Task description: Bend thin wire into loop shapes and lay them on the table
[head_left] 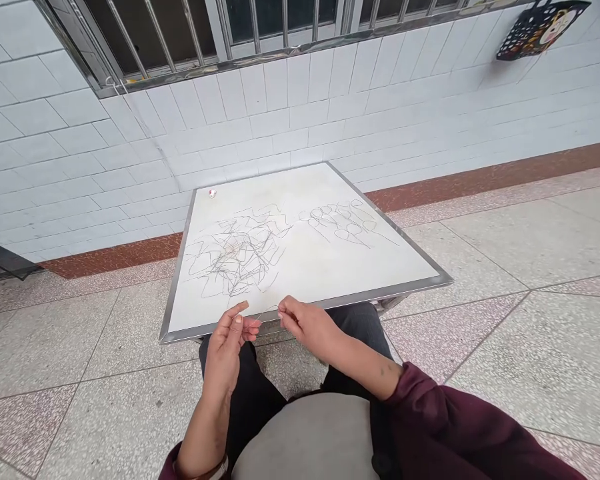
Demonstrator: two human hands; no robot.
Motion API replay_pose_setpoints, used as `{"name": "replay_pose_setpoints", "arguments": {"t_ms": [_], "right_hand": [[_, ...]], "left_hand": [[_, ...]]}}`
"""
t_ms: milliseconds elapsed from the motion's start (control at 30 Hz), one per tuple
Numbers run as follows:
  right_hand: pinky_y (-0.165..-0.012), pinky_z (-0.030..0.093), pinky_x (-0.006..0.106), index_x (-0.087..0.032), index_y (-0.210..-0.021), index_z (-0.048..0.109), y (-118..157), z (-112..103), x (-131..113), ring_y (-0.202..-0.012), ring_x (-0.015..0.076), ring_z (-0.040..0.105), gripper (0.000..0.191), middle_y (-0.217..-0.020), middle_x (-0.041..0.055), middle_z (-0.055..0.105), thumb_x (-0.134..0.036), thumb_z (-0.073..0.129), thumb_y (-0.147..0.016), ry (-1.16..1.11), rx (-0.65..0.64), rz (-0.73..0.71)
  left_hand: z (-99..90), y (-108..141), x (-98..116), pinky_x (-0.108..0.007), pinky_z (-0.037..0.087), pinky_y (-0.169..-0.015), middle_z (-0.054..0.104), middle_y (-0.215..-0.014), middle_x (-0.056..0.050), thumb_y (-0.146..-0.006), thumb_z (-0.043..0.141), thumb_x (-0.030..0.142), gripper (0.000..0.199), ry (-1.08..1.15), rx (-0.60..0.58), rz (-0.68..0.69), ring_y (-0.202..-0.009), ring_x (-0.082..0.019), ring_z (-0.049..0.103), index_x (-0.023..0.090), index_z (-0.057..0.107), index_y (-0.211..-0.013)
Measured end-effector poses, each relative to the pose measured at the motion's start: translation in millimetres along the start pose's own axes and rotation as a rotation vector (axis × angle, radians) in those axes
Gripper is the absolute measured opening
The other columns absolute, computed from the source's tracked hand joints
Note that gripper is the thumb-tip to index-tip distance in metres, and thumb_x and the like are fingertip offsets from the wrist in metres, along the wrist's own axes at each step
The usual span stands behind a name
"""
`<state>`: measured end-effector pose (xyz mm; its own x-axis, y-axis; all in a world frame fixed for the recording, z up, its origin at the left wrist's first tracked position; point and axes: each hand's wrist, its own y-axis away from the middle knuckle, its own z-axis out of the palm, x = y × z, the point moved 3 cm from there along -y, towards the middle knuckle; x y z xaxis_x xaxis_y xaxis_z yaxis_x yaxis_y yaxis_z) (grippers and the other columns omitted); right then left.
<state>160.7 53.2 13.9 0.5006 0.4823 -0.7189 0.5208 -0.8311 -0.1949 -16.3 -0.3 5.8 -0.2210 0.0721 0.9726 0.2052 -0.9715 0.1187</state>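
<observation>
At the near edge of the table, my right hand (pixel 307 327) pinches one end of a thin wire (pixel 267 311) between thumb and fingertips. The wire runs across to my left hand (pixel 227 343), whose thumb presses against the fingers around its other end. Just beyond my left hand lies a tangled pile of thin, bent dark wires (pixel 240 257) on the white tabletop (pixel 300 267). Farther right, several wire pieces with a rounded loop at one end (pixel 340 217) lie grouped together.
A small round white-and-red item (pixel 212 193) sits at the table's far left corner. Behind the table stands a white tiled wall (pixel 280 127) with a barred window (pixel 230 30). A dotted dark bag (pixel 540 30) hangs at upper right. The floor (pixel 480 267) is speckled stone tile.
</observation>
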Motion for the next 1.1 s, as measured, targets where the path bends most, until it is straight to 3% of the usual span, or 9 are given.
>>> {"name": "replay_pose_setpoints", "arguments": {"t_ms": [167,333,500,633,867,1100], "right_hand": [[-0.055,0.032,0.022,-0.020,-0.089,0.049,2,4,-1,-0.057,0.0117,0.049,0.003,-0.067,-0.0018,0.056,-0.020,0.046,-0.091,0.076,-0.019,-0.065],[-0.057,0.038,0.022,-0.021,-0.094,0.048,5,1,-3,-0.059,0.0110,0.053,0.006,-0.071,-0.0028,0.059,-0.023,0.043,-0.094,-0.103,-0.049,-0.059],[-0.070,0.044,0.027,-0.019,-0.101,0.052,8,-1,-7,-0.079,0.0156,0.057,0.013,-0.090,0.0050,0.060,-0.028,0.050,-0.091,-0.086,-0.005,-0.184],[-0.066,0.044,0.025,-0.019,-0.109,0.052,10,2,-10,-0.075,0.0148,0.056,0.021,-0.084,0.0032,0.059,-0.029,0.052,-0.090,-0.144,-0.042,-0.219],[-0.054,0.037,0.020,-0.019,-0.101,0.055,9,5,-12,-0.056,0.0090,0.044,0.013,-0.070,-0.0030,0.058,-0.023,0.048,-0.089,-0.283,-0.017,-0.109],[-0.055,0.037,0.020,-0.019,-0.094,0.056,8,2,-12,-0.056,0.0087,0.045,0.010,-0.067,-0.0035,0.057,-0.023,0.048,-0.089,-0.323,0.040,-0.068]], "left_hand": [[6.4,5,0,-0.020,0.045,-0.068,0.069,-0.081,-0.005,-0.081,0.068,0.026,0.044,0.054,-0.116,-0.088,-0.071,-0.010,0.059,0.017,0.056,-0.122],[10.1,8,-4,-0.017,0.045,-0.068,0.070,-0.088,-0.005,-0.078,0.070,0.016,0.050,0.238,-0.165,-0.157,-0.072,-0.008,0.059,0.018,0.055,-0.125],[13.0,12,-5,-0.016,0.046,-0.073,0.068,-0.085,-0.003,-0.077,0.069,0.008,0.054,0.489,-0.200,-0.157,-0.081,-0.008,0.061,0.017,0.053,-0.128],[17.6,18,-2,-0.014,0.047,-0.071,0.067,-0.085,-0.001,-0.073,0.072,0.005,0.063,0.572,-0.218,-0.127,-0.081,-0.008,0.061,0.019,0.051,-0.131],[25.9,27,10,-0.014,0.046,-0.068,0.064,-0.086,0.001,-0.067,0.077,0.006,0.075,0.483,-0.212,-0.015,-0.080,-0.008,0.059,0.026,0.048,-0.133],[26.5,27,10,-0.016,0.044,-0.058,0.065,-0.079,-0.001,-0.074,0.073,0.014,0.071,0.259,-0.187,0.060,-0.066,-0.008,0.055,0.025,0.043,-0.137]]}}
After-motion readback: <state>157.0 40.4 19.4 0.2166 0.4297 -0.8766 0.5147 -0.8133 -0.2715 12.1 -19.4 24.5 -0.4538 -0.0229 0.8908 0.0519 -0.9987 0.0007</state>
